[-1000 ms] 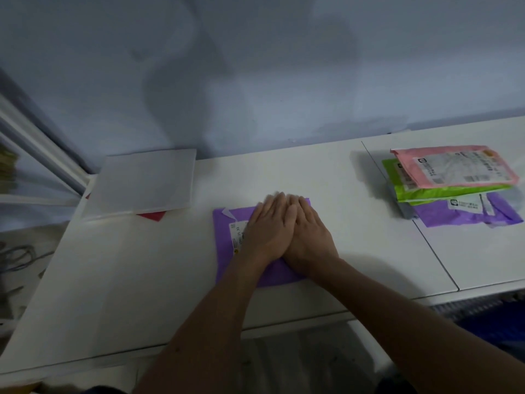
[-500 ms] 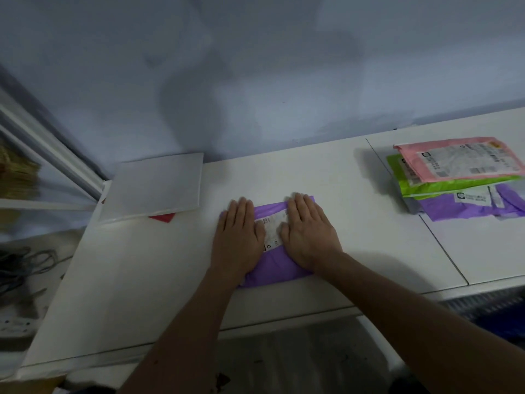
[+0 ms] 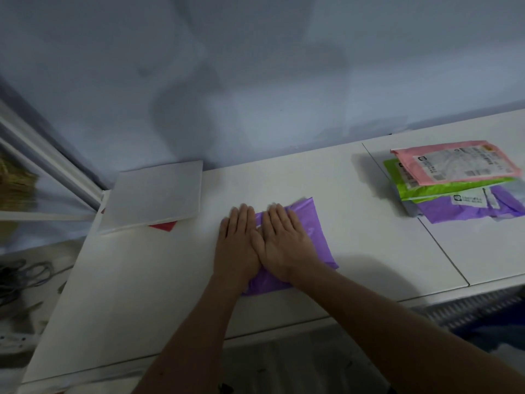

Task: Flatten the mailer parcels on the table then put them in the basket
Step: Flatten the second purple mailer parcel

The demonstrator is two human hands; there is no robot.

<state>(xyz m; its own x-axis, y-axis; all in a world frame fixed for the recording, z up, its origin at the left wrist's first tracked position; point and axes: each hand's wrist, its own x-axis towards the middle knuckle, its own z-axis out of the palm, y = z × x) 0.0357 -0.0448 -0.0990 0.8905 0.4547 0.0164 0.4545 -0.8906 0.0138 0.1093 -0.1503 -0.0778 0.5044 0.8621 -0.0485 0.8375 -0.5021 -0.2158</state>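
Note:
A purple mailer parcel [image 3: 315, 226] lies flat on the white table [image 3: 142, 294], near its middle. My left hand [image 3: 237, 243] and my right hand [image 3: 284, 240] press down on it side by side, palms flat, fingers straight, thumbs touching. The left hand covers the parcel's left edge and partly rests on the table. The parcel's label is hidden under my hands. At the table's right end sits a stack of mailers: a pink one [image 3: 454, 163] on top, a green one [image 3: 443, 189] under it, a purple one [image 3: 468, 209] at the bottom.
A flat white board [image 3: 153, 197] lies at the back left of the table, with a red corner [image 3: 163, 225] showing beneath it. A seam [image 3: 420, 220] splits the tabletop on the right. A blue basket [image 3: 483, 331] shows below the table's front right edge.
My hands were together, slid apart across the parcel, and have come back together. The label seen between them half a second ago is covered again.

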